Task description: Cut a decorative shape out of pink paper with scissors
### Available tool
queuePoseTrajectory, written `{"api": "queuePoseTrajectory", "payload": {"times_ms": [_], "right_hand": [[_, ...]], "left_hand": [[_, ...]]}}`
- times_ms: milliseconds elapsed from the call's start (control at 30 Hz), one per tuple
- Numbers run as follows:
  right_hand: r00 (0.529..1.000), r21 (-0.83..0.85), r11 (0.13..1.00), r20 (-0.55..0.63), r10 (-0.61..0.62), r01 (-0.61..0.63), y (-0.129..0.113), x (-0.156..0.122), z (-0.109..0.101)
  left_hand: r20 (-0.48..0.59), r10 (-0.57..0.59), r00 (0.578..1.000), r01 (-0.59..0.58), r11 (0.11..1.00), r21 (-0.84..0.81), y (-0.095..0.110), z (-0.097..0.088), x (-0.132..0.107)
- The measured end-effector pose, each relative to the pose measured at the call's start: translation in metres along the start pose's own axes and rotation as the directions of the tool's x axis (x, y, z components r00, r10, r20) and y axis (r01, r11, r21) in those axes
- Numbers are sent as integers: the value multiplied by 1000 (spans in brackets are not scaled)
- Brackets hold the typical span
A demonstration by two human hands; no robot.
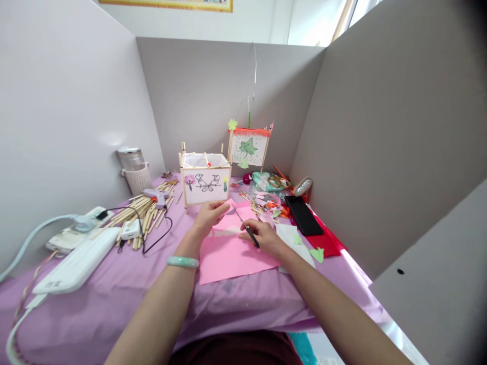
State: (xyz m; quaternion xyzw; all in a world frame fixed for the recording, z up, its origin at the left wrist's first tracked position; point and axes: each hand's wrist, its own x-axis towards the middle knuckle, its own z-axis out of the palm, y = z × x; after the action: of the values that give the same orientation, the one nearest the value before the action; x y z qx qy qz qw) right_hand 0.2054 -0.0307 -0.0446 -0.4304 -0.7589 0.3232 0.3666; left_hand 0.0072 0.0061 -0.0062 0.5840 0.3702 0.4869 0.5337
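My left hand [208, 215] pinches the far edge of a pink paper sheet [228, 256] that lies on the purple tablecloth [125, 284]. A green bangle [183, 261] sits on that wrist. My right hand [266, 237] is closed round the handles of small scissors [245, 226], whose blades point up and left at the pink paper near my left fingers. Just beyond my hands stands a square stick-frame lantern [205, 178] with a drawn white panel.
A second lantern [249, 146] with a green leaf stands at the back. Wooden sticks [146, 213] and a glue gun [157, 195] lie left. A power strip [76, 266], black phone [303, 215], red paper [327, 242] and paper scraps surround them. Grey partitions wall three sides.
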Motion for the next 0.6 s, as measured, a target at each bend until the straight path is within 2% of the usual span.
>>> {"api": "queuePoseTrajectory", "payload": {"times_ms": [600], "right_hand": [[1000, -25, 1000, -10, -6, 6, 2, 0, 1]], "left_hand": [[21, 5, 1000, -6, 999, 35, -1, 3, 0]]}}
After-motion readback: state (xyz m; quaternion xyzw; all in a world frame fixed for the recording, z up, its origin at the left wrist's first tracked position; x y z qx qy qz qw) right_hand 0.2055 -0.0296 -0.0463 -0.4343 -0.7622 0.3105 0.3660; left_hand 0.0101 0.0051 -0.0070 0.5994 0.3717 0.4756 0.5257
